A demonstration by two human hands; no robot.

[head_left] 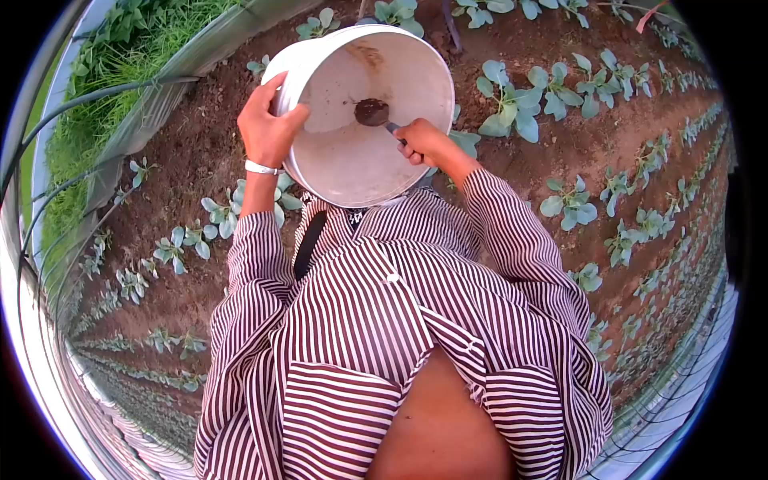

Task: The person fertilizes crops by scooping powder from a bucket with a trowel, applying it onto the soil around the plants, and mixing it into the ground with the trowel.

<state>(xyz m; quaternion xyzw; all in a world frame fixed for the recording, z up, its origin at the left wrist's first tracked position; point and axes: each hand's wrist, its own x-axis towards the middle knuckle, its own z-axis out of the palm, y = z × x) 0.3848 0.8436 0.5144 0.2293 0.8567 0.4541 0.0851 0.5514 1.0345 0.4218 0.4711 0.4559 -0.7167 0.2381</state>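
A white bucket (352, 172) is tilted so that its open mouth faces me, in front of my knees. My left hand (270, 126) grips its rim at the left side, the thumb over the edge and the fingers outside. Inside the mouth, my right hand (424, 142) is closed around the grey handle of a small trowel (390, 126). The trowel's head looks dark brown and lies against or near the bucket's inner wall; whether that is soil on the blade I cannot tell. Brown smears mark the upper inner wall.
Rows of leafy green seedlings (512, 104) grow in brown soil (496, 172) on both sides. Another seedling (570, 204) stands right of my sleeve. Thin curved hoops (96, 104) and grass (132, 60) are at the left, beside a sheet-covered edge.
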